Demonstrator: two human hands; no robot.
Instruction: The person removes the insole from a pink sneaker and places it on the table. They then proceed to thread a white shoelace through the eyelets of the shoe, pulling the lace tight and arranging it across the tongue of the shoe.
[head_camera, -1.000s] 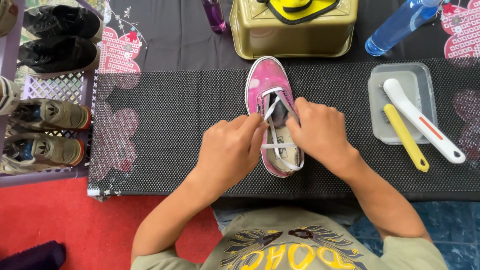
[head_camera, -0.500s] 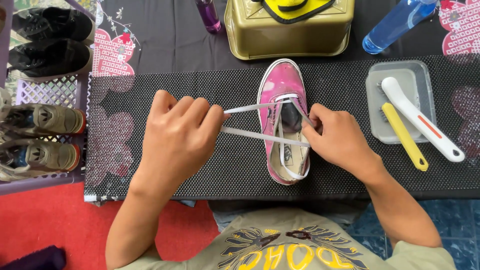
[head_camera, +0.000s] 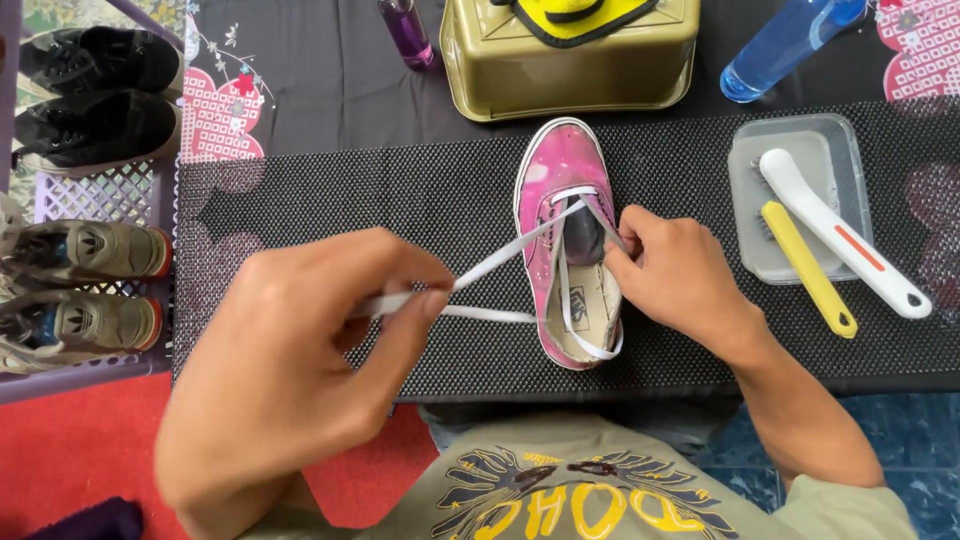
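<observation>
— Two hands at work: where do we locate the pink shoe (head_camera: 565, 170)?
— We locate it on the black mesh mat (head_camera: 330, 200), toe toward the gold basin (head_camera: 570, 70).
— Grip status?
— Our left hand (head_camera: 290, 370) pinches the white lace (head_camera: 500, 265), drawn taut to the left. Our right hand (head_camera: 680, 275) is closed on the shoe's side at the eyelets.

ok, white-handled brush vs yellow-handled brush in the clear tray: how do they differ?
The white-handled brush is longer and thicker than the yellow-handled brush. The white one carries a red stripe; the yellow one is plain. The white one's end juts further past the clear plastic tray. Both lie slanted the same way, side by side, with holed handle ends.
</observation>
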